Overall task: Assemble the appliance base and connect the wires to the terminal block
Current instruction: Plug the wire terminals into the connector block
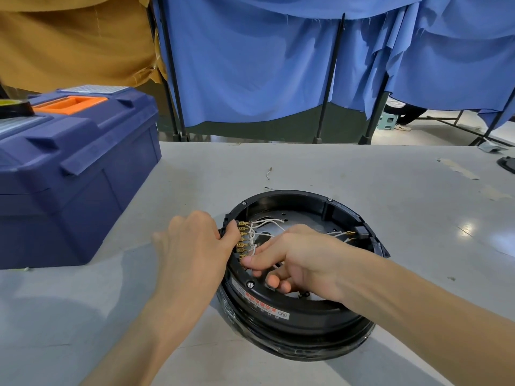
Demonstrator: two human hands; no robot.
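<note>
A round black appliance base (306,319) lies open side up on the grey table. On its left inner wall a row of brass terminals (242,237) carries white wires (260,225) that run across the metal floor. My left hand (195,243) grips the base's left rim beside the terminals, thumb at the top of the row. My right hand (292,256) reaches inside the ring and pinches a wire connector at the lowest terminal between thumb and forefinger. Two more brass connectors (349,235) sit at the right wall.
A dark blue toolbox (75,174) with an orange handle stands at the left, close to my left hand. A loose wire scrap (269,173) lies behind the base. Blue curtains on black stands (328,79) hang beyond the table's far edge.
</note>
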